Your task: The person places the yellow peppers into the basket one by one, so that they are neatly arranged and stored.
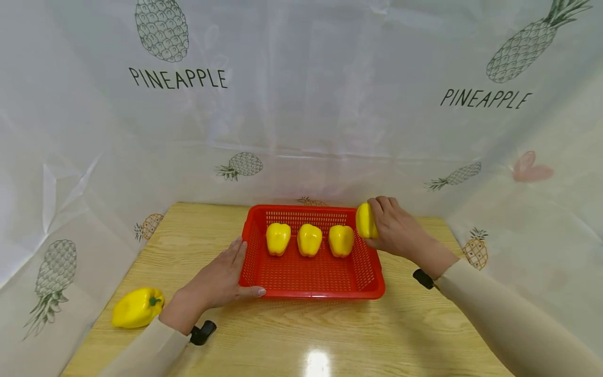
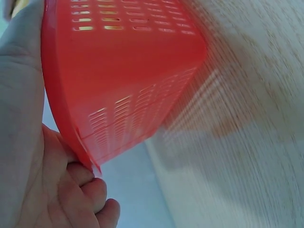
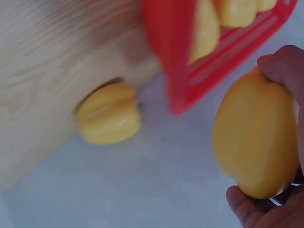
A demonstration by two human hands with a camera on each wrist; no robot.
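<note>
A red perforated basket [image 1: 311, 294] stands on the table with three yellow bell peppers in a row inside: one left [image 1: 278, 239], one middle [image 1: 309, 240], one right [image 1: 341, 241]. My left hand [image 1: 226, 277] grips its left end, thumb along the front rim, fingers curled at the rim in the left wrist view. Raised at the basket's right rim, my right hand [image 1: 395, 228] holds another yellow bell pepper [image 3: 256, 135] between thumb and fingers. One more bell pepper [image 3: 109, 114], blurred, lies outside the basket in the right wrist view.
A yellow bell pepper [image 1: 138, 308] with a green stem lies at the table's left edge, beside my left forearm. The light wood table [image 1: 264, 340] is bordered at the back and sides by a pale pineapple-print sheet [image 1: 301, 104].
</note>
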